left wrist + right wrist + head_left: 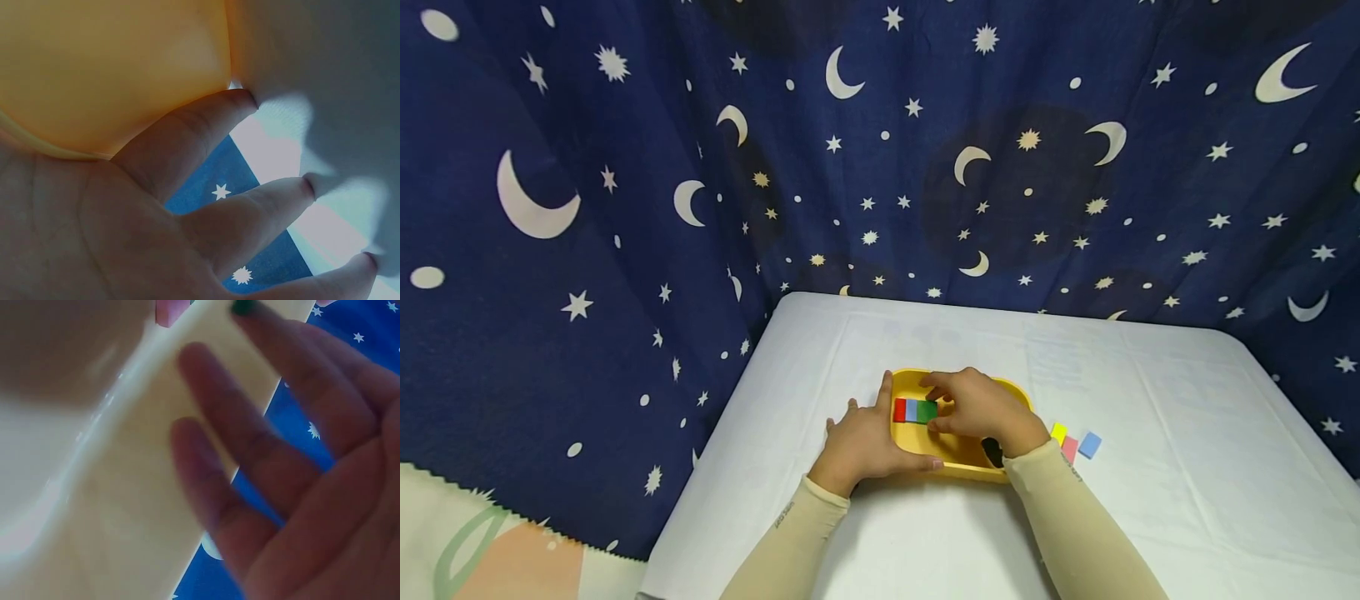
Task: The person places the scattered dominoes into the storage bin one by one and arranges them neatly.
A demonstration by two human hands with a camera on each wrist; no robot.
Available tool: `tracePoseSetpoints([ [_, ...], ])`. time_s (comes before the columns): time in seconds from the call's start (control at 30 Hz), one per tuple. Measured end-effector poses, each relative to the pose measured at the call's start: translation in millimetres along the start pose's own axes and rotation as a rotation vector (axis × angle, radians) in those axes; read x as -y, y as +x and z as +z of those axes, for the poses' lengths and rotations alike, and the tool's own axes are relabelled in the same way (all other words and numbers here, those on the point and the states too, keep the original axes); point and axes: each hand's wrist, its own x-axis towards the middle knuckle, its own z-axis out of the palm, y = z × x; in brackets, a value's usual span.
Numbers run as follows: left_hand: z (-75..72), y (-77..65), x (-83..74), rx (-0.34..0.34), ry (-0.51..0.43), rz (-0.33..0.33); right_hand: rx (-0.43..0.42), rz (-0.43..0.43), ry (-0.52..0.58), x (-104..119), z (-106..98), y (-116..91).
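While the spread left hand point(863, 442) touches the yellow tray point(958, 451) at nine o'clock, the right hand point(987, 408) pinches a green block point(926, 412), three o'clock of a blue block point(911, 411).

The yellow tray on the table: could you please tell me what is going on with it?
A person's left hand rests against the left end of the yellow tray. The right hand is over the inside, its fingers pinching the green block, which stands in a row with a light blue block and a red block. Right of the tray, a yellow block, a pink block and a blue block lie outside.
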Motion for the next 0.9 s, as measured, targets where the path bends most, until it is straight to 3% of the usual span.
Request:
tracePoseSetpoints([
  [0.9, 1.7, 2.1, 0.3, 0.003, -0.004, 0.001, 0.045, 0.195, -0.135, -11.1, 3.4, 0.8],
])
